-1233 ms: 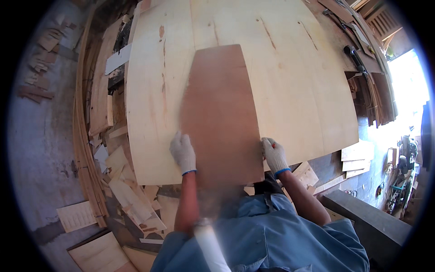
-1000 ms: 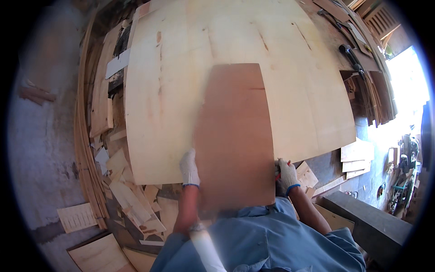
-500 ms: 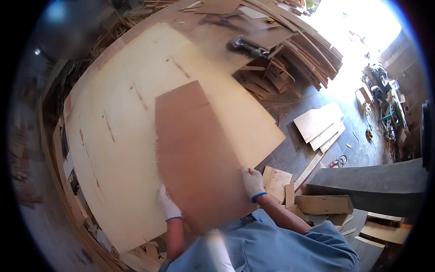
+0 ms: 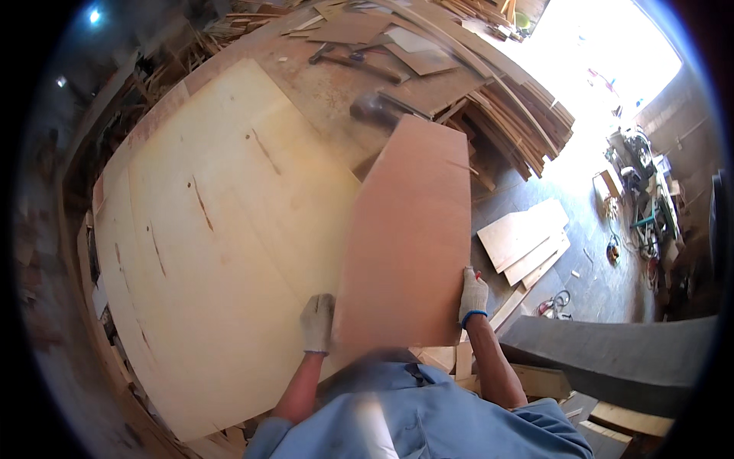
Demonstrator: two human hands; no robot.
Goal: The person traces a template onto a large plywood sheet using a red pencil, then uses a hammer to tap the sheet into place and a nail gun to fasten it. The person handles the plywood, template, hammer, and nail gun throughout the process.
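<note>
A reddish-brown plywood panel point(image 4: 409, 229) with cut-off far corners is held in front of me, over the right part of a large pale plywood sheet point(image 4: 229, 252). My right hand point(image 4: 473, 294), in a white knit glove with a blue cuff, is closed round the panel's right edge. My left hand point(image 4: 316, 321), gloved too, is closed at the panel's near left edge; its fingertips are hidden. The panel covers part of the pale sheet's right side.
A hammer point(image 4: 359, 65) and a dark power tool point(image 4: 373, 109) lie on the far bench, beside stacked wood strips point(image 4: 512, 126). Cut pale panels point(image 4: 524, 237) rest on the floor at right. A grey beam-like surface point(image 4: 604, 352) juts in from the right.
The brown panel has shifted right and turned clockwise, away from the pale sheet's middle. Both hands have moved right with it.
</note>
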